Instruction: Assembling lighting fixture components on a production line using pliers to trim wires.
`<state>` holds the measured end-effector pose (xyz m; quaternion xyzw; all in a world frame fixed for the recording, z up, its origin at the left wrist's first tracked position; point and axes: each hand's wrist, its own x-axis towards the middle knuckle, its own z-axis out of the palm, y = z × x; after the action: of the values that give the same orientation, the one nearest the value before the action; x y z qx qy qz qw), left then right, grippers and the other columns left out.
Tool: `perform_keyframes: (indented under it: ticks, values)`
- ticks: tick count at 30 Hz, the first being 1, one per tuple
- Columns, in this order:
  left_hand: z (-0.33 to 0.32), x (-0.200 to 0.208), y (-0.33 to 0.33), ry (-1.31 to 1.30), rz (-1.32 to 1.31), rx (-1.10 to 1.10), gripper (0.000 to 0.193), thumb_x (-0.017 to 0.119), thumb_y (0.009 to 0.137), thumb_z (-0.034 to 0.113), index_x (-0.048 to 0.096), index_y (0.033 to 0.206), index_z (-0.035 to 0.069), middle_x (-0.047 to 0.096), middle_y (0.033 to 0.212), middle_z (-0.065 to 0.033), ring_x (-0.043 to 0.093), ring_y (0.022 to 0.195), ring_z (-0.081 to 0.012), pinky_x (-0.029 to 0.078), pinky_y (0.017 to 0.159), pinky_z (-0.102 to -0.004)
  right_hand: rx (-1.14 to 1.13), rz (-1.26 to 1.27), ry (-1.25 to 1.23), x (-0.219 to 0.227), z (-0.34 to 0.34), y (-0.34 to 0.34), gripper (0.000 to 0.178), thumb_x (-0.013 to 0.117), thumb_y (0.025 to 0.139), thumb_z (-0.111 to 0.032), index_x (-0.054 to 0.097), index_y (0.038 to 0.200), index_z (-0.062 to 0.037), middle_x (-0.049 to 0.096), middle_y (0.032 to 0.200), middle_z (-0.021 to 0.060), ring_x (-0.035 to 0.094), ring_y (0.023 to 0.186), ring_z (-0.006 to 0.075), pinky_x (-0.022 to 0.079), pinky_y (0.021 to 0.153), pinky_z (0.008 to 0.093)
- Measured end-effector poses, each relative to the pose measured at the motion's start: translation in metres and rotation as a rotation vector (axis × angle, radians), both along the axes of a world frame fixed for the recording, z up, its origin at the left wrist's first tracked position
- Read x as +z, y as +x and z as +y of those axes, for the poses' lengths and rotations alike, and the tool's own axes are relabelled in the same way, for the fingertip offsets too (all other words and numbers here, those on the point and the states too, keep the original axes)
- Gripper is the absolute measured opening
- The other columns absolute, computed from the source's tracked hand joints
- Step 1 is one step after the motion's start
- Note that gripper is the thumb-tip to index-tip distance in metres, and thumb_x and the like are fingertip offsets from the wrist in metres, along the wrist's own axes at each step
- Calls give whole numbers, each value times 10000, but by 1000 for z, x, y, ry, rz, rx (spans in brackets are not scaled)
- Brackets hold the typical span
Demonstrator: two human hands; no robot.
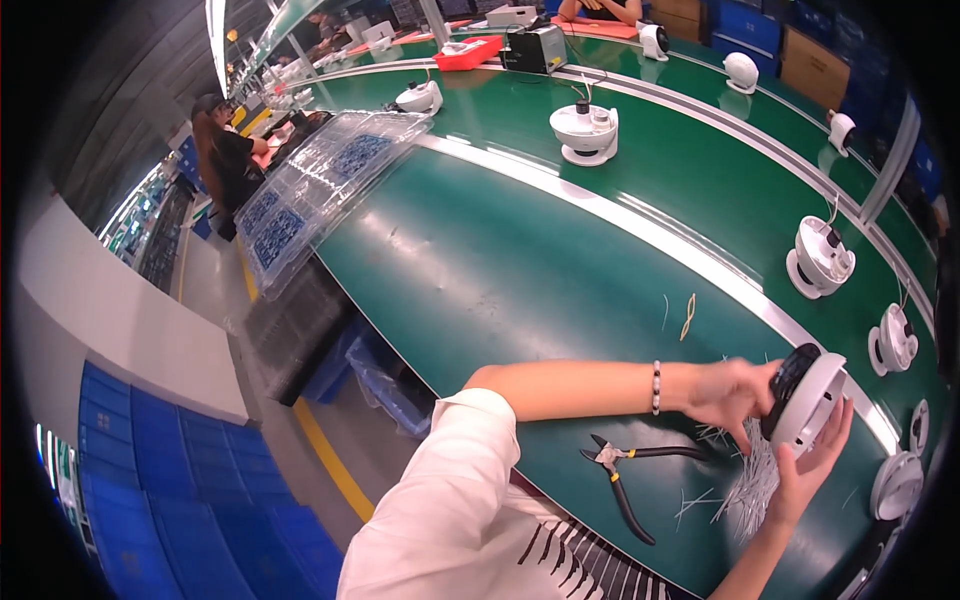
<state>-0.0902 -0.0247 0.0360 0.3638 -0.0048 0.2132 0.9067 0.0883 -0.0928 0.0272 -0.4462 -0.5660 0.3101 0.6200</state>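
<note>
At the right end of the green bench, my right hand (810,465) grips a white rounded plastic device (812,400) by its lower side, tilted above the bench. My left hand (730,395), slightly blurred, has its fingers closed at a black part (793,378) on the device's left side; the fingertips are partly hidden. Below both hands lies a loose heap of thin white strips (752,490), like cut ties. Beside the heap rest cutting pliers (620,458) with black and yellow handles, jaws spread. A beaded bracelet circles my left wrist.
A green conveyor (480,110) behind a metal rail carries several similar white devices (588,132). A yellow looped band (688,316) lies near the rail. Clear trays of small blue parts (275,235) stand at the bench's left end. Co-workers sit farther along; blue bins (160,470) are left.
</note>
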Motion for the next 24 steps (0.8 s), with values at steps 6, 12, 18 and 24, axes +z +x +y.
perform_keyframes:
  ticks: [6, 12, 18, 24]
  values:
    - [15, -18, 26, -414, 137, 75, 626, 427, 765, 627, 576, 1021, 76, 596, 939, -94, 568, 870, -212, 457, 778, -365, 161, -295, 48, 4, 1, -6, 1145, 777, 489, -317, 87, 1337, 24, 212, 1353, 178, 278, 1235, 291, 234, 1016, 379]
    - [15, -6, 26, -326, 108, 311, 476, 417, 821, 474, 558, 1008, 59, 592, 955, -108, 577, 847, -229, 468, 783, -376, 192, -48, 35, 0, 20, -1, 1133, 828, 463, -250, 140, 1327, 5, 275, 1294, 173, 339, 1187, 277, 282, 987, 364]
    - [6, -21, 56, -317, 124, 287, 560, 296, 856, 474, 462, 1149, 26, 536, 1064, -147, 539, 962, -253, 462, 835, -383, 79, -443, 4, 2, 1, 25, 1121, 804, 464, -218, 130, 1328, 19, 229, 1336, 185, 308, 1219, 282, 287, 990, 361]
    - [-1, -20, 55, -312, 142, 316, 563, 265, 870, 470, 445, 1180, 36, 513, 1122, -148, 524, 1003, -268, 433, 878, -404, 86, -651, 107, 1, -2, 29, 1108, 800, 455, -274, 159, 1317, -1, 207, 1327, 220, 250, 1199, 390, 238, 984, 447]
